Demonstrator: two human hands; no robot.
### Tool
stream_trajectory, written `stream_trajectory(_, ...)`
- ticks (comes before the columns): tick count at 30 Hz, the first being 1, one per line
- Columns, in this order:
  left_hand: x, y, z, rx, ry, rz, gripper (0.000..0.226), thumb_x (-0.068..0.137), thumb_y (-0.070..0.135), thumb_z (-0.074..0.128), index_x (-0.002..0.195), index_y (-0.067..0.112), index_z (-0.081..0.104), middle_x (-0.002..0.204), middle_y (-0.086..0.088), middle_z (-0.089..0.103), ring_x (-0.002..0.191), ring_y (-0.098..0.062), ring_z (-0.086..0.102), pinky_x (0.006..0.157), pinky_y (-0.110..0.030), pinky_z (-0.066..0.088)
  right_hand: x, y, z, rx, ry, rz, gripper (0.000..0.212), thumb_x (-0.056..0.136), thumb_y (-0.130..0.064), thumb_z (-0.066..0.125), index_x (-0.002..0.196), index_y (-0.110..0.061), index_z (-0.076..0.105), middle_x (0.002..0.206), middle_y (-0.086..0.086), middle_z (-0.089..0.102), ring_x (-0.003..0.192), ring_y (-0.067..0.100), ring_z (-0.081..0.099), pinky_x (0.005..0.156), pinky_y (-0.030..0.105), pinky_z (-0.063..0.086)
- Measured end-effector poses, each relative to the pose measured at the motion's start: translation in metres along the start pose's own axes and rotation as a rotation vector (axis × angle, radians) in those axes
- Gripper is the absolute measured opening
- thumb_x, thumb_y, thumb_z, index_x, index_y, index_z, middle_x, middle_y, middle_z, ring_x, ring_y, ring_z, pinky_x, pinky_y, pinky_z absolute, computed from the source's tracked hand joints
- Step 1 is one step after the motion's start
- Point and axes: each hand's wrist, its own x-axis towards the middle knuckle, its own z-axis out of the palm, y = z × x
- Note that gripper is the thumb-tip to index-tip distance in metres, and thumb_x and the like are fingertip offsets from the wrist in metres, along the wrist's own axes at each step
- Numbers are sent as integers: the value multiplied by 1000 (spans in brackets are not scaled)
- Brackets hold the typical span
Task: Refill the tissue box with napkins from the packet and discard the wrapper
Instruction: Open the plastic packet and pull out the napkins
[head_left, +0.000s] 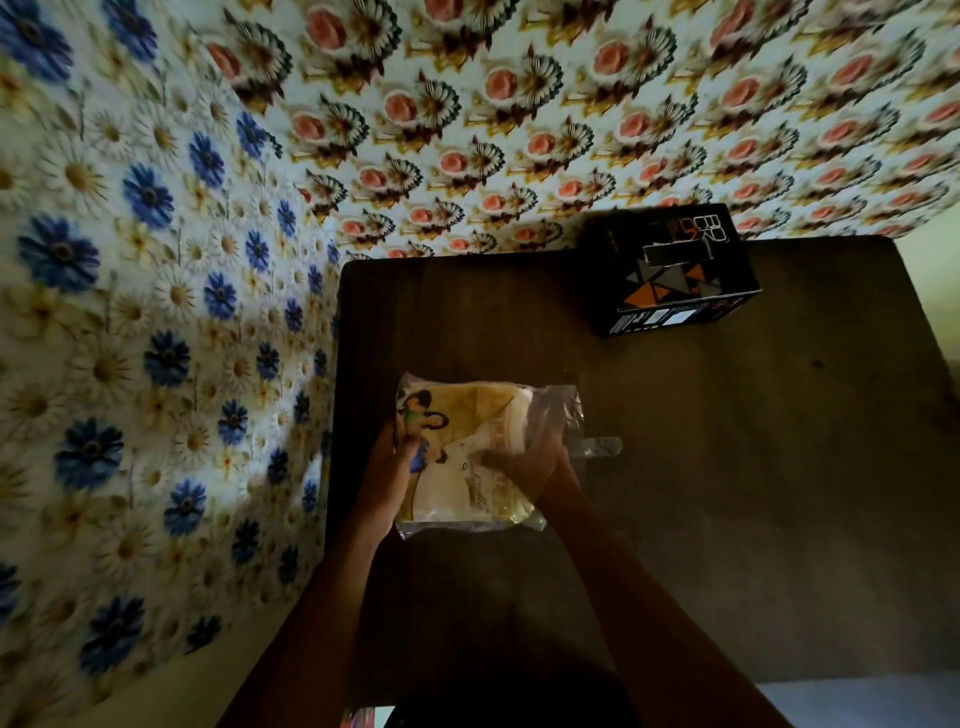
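Note:
A clear plastic napkin packet (470, 415) with a printed picture and cream napkins inside lies on the dark wooden table (753, 467), left of centre. My left hand (382, 475) grips the packet's left edge. My right hand (530, 460) presses on its right half, fingers partly under the loose wrapper. A torn clear flap (602, 446) sticks out to the right. The tissue box (670, 273), black with orange and grey triangles, stands at the table's far edge, well apart from both hands; its top slot looks dark.
Flower-patterned walls close in on the left (156, 312) and behind the table (571, 130). The table's left edge runs close to the left wall. A pale floor strip shows at the right.

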Motion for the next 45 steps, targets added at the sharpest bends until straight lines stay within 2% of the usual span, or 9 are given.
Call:
stream_trajectory(3,3,-1,5,16,120,-30,27,104,21,49,124,6,60,118,-12,67,106,-27,65,86,-35,53,1,1,-5,15,-8,-23,40,78,-2,81,93,-26,53,96,6,74,85,15,76,73,41,65)
stream_trajectory(8,6,0,12,173,295,39,18,100,26,57,98,10,65,97,-11,68,93,-31,67,77,-43,56,-5,4,-12,-30,80,15,58,68,-30,86,116,-22,55,108,2,70,97,22,72,74,44,64)
stream_trajectory(14,20,-4,2,362,461,97,25,99,23,55,90,3,65,92,-20,69,88,-35,67,75,-48,55,-11,18,-35,43,80,59,47,79,-10,80,121,-13,61,108,4,74,101,23,73,81,45,63)
stream_trajectory(21,-12,13,13,699,608,369,24,96,19,61,117,7,62,121,-18,61,114,-34,57,90,-40,47,-11,19,-41,107,109,42,54,78,-17,80,127,-25,58,113,1,73,101,19,73,80,47,63)
stream_trajectory(25,-34,-11,24,750,315,794,52,98,13,61,146,11,42,144,-13,52,133,-27,52,108,-39,48,-8,17,-38,79,74,9,53,80,-17,78,128,-25,55,116,2,71,103,20,72,81,48,63)
stream_trajectory(28,-34,-29,25,741,118,612,66,101,24,55,158,20,21,158,-9,38,144,-27,41,117,-43,39,-8,14,-40,45,73,-7,48,83,-16,76,126,-20,56,114,3,72,99,19,73,77,41,64)
stream_trajectory(35,-15,-44,22,1144,49,405,68,95,44,46,157,25,27,166,-9,26,151,-33,29,118,-56,33,-23,8,-79,59,123,2,39,85,-17,73,122,-15,62,106,6,76,92,21,76,75,45,64)
stream_trajectory(40,-27,-29,29,1112,40,337,82,81,71,36,153,32,34,167,-9,21,152,-37,24,119,-57,24,-53,3,-120,160,167,-8,33,88,-9,70,120,-11,64,106,8,76,92,21,76,68,37,64)
stream_trajectory(45,-26,-22,35,1162,30,338,86,83,69,58,154,30,28,167,-11,21,152,-35,24,120,-58,25,-77,11,-165,292,206,25,27,87,0,68,113,-10,67,100,7,78,91,23,76,61,31,61)
